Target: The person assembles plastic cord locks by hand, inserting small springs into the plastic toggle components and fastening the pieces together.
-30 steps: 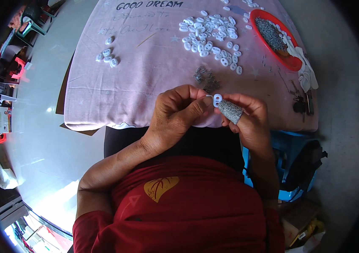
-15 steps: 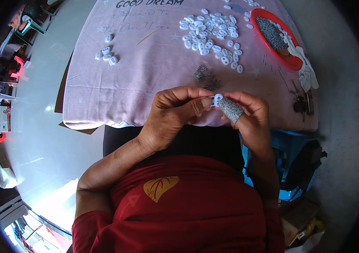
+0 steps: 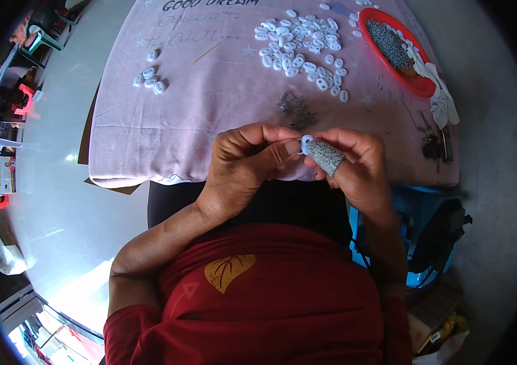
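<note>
Just above the table's near edge, my left hand pinches a small white oval plastic piece with two holes between thumb and fingers. My right hand grips the same piece from the other side. A grey speckled sleeve covers my right thumb, which presses on the piece and hides part of it. Whether a screw sits in the piece, I cannot tell. Right beyond my hands lies a loose heap of small metal screws. Farther off spreads a large group of similar white pieces.
Several white pieces lie apart at the left on the pink cloth. At the far right, a red tray holds many small screws, with a white glove against it. Keys lie near the right edge. A blue stool stands below.
My right thumb has slid left over the white piece, covering more of it. Both hands stay pinched together, shifted slightly to the left.
</note>
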Tool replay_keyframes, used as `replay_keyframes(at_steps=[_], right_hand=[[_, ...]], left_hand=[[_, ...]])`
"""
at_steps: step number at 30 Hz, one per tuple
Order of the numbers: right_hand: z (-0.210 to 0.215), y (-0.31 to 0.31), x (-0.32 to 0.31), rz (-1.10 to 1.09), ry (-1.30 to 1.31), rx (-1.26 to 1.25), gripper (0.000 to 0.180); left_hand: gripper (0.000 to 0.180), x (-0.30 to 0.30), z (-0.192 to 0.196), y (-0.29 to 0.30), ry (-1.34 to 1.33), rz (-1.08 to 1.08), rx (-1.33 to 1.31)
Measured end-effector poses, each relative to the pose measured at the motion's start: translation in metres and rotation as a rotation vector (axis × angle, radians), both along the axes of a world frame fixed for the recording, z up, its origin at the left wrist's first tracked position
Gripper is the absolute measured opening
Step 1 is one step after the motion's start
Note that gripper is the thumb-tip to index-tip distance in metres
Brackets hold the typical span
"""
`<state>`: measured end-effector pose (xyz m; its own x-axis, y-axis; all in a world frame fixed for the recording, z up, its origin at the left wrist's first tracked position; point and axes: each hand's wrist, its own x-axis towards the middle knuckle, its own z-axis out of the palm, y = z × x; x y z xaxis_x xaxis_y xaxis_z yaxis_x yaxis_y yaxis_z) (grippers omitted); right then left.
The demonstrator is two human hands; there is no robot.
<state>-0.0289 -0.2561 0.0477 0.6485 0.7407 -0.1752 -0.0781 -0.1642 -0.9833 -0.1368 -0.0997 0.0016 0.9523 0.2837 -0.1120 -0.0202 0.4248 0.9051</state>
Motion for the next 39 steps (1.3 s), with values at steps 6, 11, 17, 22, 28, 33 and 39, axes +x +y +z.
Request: replay_keyframes(at_steps=[6, 11, 17, 22, 28, 33, 39], right_hand=[[-0.011, 0.001, -0.004, -0.002, -0.120, 0.087, 0.020], [-0.001, 0.004, 0.001, 0.013, -0.050, 0.048, 0.023], [-0.012, 0.000, -0.010, -0.033, -0.366, 0.139, 0.039], [-0.017, 0.004, -0.008, -0.067, -0.906, 0.074, 0.049], [-0.018, 0.008, -0.008, -0.056, -1.070, 0.019, 0.046], [-0.016, 0.006, -0.008, -0.017, -1.136, -0.035, 0.045], [-0.009, 0.002, -0.006, 0.093, -1.200, -0.043, 0.044]], left_hand=[[0.011, 0.000, 0.003, -0.004, -0.002, 0.062, -0.033], [0.012, 0.003, 0.006, 0.003, 0.028, 0.036, -0.100], [0.014, 0.005, 0.008, 0.005, 0.065, 0.015, -0.185], [0.016, 0.004, 0.011, 0.001, 0.081, -0.022, -0.251], [0.016, 0.003, 0.012, 0.000, 0.091, -0.034, -0.238], [0.016, 0.002, 0.006, 0.001, 0.075, -0.082, -0.239], [0.015, 0.004, 0.010, 0.010, 0.093, -0.220, -0.050]])
